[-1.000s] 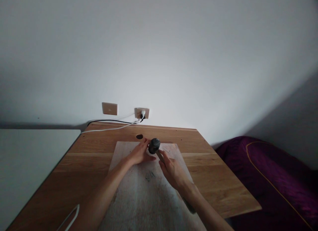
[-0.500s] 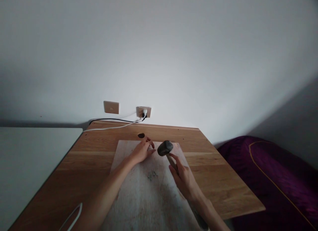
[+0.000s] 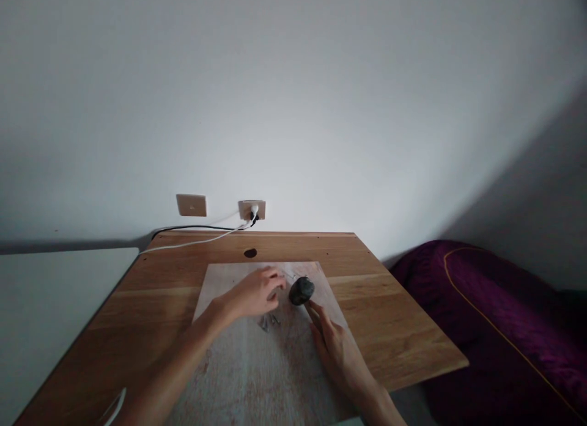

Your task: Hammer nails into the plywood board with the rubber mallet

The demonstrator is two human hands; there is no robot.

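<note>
My right hand (image 3: 337, 346) is wrapped round the handle of a mallet (image 3: 301, 291) with a dark, blunt head, held low above a pale wooden board (image 3: 243, 365). My left hand (image 3: 259, 291) hovers over the board just left of the mallet head. Its fingers are curved, with a gap between them and the thumb, and nothing shows in them. Several small metal nails (image 3: 266, 323) lie in a loose group on the board, just below my left hand. Some small, thin bits near the board's far edge, behind the mallet head, are too blurred to name.
The board rests on a wooden table (image 3: 389, 328) with a round cable hole (image 3: 250, 253). White and black cables run to a wall socket (image 3: 252, 209). A white surface (image 3: 55, 316) adjoins the left side, and a purple cushioned item (image 3: 486, 328) stands to the right.
My left hand has drawn back from the board's far part towards the group of nails. The mallet has come down a little, still in my right hand. The view has shifted slightly.
</note>
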